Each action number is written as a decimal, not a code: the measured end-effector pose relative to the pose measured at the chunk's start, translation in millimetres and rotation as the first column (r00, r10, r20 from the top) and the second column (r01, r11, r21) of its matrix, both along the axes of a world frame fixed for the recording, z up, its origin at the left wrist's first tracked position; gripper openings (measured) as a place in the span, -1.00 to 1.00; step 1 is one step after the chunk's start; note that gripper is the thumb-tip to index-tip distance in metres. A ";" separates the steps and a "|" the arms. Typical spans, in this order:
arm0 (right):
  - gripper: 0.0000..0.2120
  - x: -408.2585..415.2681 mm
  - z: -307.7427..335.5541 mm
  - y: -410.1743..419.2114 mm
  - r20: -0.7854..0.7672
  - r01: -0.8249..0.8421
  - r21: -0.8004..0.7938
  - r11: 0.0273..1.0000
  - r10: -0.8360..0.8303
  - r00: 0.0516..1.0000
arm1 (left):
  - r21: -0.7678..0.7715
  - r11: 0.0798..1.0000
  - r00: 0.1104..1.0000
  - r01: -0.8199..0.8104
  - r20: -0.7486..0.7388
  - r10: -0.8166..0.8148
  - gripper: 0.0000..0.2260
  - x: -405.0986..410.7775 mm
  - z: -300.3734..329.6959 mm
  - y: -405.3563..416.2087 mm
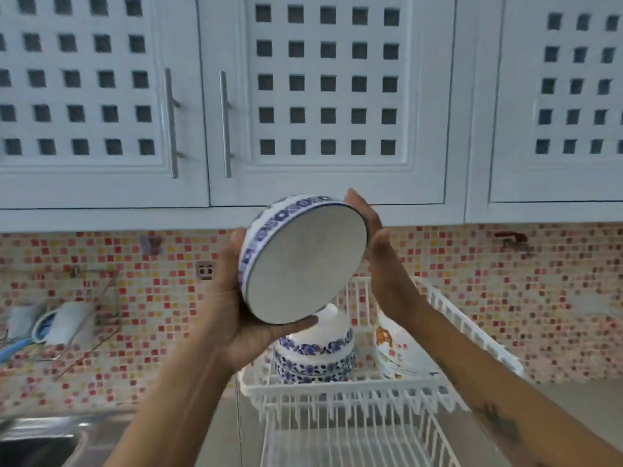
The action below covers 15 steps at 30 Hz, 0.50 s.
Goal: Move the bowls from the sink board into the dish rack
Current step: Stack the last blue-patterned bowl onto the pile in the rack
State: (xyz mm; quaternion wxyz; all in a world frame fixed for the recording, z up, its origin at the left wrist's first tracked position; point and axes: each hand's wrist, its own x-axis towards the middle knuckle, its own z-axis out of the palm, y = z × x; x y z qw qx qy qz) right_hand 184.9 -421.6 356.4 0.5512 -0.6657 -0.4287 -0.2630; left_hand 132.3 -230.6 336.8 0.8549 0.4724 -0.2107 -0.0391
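Note:
I hold a white bowl with a blue flower band (303, 261) up in the air, tilted on its side with its inside facing me. My left hand (236, 308) cups its lower left rim and my right hand (374, 251) presses its right rim. Below it stands the white wire dish rack (354, 399). Blue-patterned bowls (315, 357) are stacked upside down at the rack's back left. A white plate with an orange print (391, 348) leans in the rack's back right.
White lattice cupboard doors (320, 96) with metal handles hang overhead. A mosaic tile wall (505, 298) runs behind the rack. The steel sink (37, 439) lies at the lower left, with cloths and utensils (50, 325) on the wall above it.

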 end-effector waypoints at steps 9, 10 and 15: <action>-0.36 37.4 -9.2 -3.0 -0.575 -0.079 0.059 0.995 0.099 0.812 | 0.267 0.704 0.750 -0.658 0.303 0.587 -0.21 46.4 -19.5 -19.8; -0.39 41.4 -12.8 -1.1 -0.622 -0.080 0.074 0.994 0.108 0.775 | 0.307 0.638 0.707 -0.706 0.349 0.615 -0.19 51.9 -24.9 -20.4; -0.45 63.2 -38.6 10.4 -0.709 0.050 0.049 0.998 -0.001 0.705 | 0.435 0.419 0.601 -0.797 0.504 0.621 -0.22 75.5 -47.0 -24.4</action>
